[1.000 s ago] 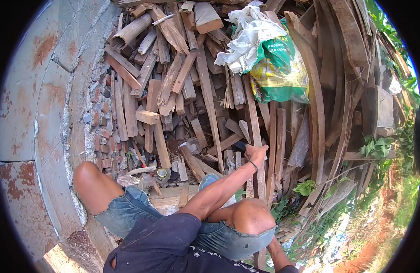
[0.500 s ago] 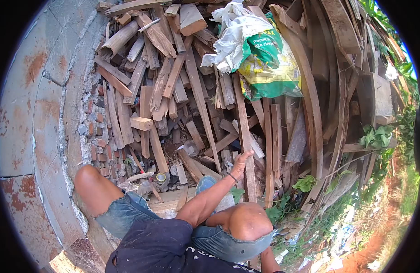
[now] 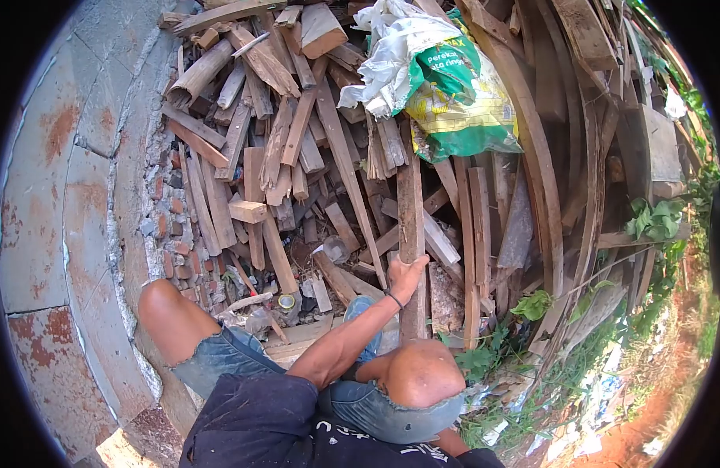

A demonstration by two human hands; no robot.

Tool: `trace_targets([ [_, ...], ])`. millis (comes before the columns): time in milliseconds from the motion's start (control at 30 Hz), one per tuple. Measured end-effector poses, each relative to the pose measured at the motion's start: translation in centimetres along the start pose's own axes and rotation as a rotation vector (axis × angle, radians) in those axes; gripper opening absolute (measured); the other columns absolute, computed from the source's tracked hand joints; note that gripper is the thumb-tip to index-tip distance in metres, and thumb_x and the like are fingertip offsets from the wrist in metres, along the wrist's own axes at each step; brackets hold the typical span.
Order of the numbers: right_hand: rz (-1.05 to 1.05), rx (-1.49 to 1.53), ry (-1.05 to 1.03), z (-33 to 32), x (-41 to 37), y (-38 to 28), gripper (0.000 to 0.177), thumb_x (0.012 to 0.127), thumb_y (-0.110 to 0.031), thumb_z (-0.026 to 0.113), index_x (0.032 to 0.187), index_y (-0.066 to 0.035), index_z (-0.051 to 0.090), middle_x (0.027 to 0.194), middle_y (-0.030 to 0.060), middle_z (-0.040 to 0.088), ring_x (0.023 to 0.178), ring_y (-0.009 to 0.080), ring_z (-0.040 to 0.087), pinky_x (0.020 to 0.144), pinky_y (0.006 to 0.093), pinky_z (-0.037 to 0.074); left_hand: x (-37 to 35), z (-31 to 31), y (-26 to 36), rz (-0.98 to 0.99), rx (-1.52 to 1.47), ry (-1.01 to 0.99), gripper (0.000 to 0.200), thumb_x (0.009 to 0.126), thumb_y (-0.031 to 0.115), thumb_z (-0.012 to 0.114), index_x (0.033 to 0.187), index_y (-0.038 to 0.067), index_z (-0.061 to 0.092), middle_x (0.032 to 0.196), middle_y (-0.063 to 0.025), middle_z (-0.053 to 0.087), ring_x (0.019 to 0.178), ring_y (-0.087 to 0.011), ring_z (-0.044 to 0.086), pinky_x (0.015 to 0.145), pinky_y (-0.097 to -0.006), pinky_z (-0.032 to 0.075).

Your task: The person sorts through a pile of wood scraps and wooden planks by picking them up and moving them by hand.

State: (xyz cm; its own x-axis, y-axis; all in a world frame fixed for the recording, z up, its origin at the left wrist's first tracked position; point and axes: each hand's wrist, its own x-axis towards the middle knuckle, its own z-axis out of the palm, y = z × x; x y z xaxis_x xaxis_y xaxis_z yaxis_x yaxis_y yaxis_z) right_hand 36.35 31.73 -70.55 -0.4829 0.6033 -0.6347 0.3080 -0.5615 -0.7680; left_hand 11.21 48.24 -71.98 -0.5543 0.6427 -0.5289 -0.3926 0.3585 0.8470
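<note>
My left hand (image 3: pixel 407 279) is closed around a long wooden plank (image 3: pixel 411 210), near the plank's lower part. The plank stands roughly upright in view. Its top end reaches under a white, green and yellow plastic sack (image 3: pixel 461 97), and its lower end goes out of sight behind my right knee (image 3: pixel 424 373). Of my right arm only a bit of forearm (image 3: pixel 452 442) shows below that knee; the hand itself is hidden. Close to my left hand on the right lies a rough, weathered piece of wood (image 3: pixel 447 296).
A heap of broken timber (image 3: pixel 274 140) rises in front of me. Long beams (image 3: pixel 531 156) lean on the right. A grey, rust-stained surface (image 3: pixel 51 203) and broken brick edge (image 3: pixel 165 234) lie left. Green plants (image 3: pixel 485 359) and litter are at lower right.
The plank, still in my left hand, has shifted left and now shows a wider face. The rough wood to its right is more exposed. My view has moved slightly.
</note>
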Motion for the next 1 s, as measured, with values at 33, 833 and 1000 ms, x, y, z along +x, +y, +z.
trace_targets([
  [33,-0.002,-0.011,0.003,0.1,0.0,-0.1,0.038,0.07,-0.014,0.07,0.106,-0.003,0.067,0.094,0.0134,0.069,0.082,0.0289,0.067,0.075,0.0396,0.053,0.1,0.0,-0.2,-0.001,0.0,0.007,0.046,0.074,0.041,0.075,0.096,0.001,0.068,0.085,-0.0083,0.069,0.078,-0.0167,0.062,0.074,-0.0346,0.049],
  [833,-0.048,-0.916,0.584,-4.5,-6.9,-4.1,0.036,0.071,-0.018,0.074,0.104,-0.006,0.068,0.086,0.0189,0.068,0.079,0.0389,0.066,0.072,0.0455,0.053,1.3,4.1,-0.9,-0.428,-0.678,-0.7,0.064,0.082,0.055,0.069,0.12,0.005,0.055,0.112,-0.0165,0.067,0.108,-0.0261,0.064,0.095,-0.0424,0.048],
  [1000,0.034,-1.018,0.78,-5.5,-13.2,-2.6,0.037,0.068,-0.015,0.077,0.102,-0.005,0.067,0.084,0.0188,0.068,0.078,0.0397,0.067,0.072,0.0455,0.053,-4.7,4.2,-2.0,-0.494,-0.598,-0.613,0.039,0.076,0.027,0.075,0.102,0.002,0.062,0.088,-0.0116,0.068,0.077,-0.0217,0.068,0.075,-0.0355,0.055],
])
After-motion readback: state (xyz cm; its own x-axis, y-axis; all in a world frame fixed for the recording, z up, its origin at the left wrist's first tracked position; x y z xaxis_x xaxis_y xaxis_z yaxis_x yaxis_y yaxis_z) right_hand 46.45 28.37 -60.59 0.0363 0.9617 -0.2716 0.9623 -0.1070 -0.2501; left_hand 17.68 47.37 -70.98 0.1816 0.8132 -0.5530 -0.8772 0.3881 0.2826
